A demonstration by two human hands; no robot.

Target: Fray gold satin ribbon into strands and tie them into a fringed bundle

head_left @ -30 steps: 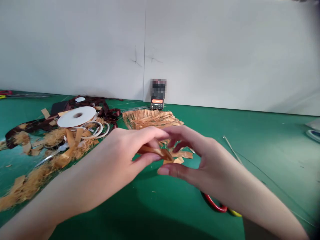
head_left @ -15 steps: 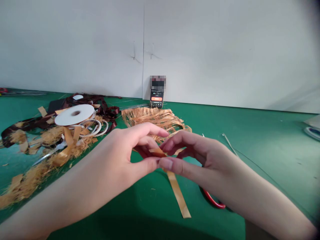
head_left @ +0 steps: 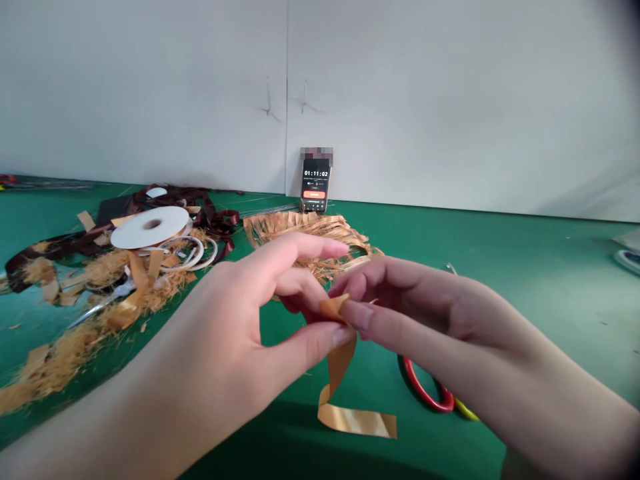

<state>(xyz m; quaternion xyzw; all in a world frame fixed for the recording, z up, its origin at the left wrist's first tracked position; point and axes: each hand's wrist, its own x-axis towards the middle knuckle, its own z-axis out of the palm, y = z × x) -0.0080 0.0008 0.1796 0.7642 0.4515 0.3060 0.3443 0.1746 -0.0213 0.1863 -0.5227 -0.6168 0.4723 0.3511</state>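
Between my two hands is a strip of gold satin ribbon (head_left: 341, 360), folded over where the fingertips meet. Its loose tail hangs down and curls to the right above the green tabletop. My left hand (head_left: 280, 307) pinches the ribbon between thumb and bent fingers, with the index finger stretched out above. My right hand (head_left: 400, 300) grips the folded part with thumb and fingertips, touching the left thumb tip. Behind the hands lies a fringed piece of frayed gold ribbon strips (head_left: 310, 230). Scissors with a red handle (head_left: 427, 393) are partly hidden under my right hand.
On the left, a white ribbon spool (head_left: 150, 227) sits on a pile of dark brown ribbon (head_left: 200, 203) and frayed gold scraps (head_left: 55, 363). A phone with a timer (head_left: 315, 183) leans against the white wall. A roll (head_left: 627, 260) lies at the far right edge.
My hands have shifted slightly right and the right wrist has turned. The ribbon's folded part has come up between the fingertips, and its straight tail now bends and curls rightward.
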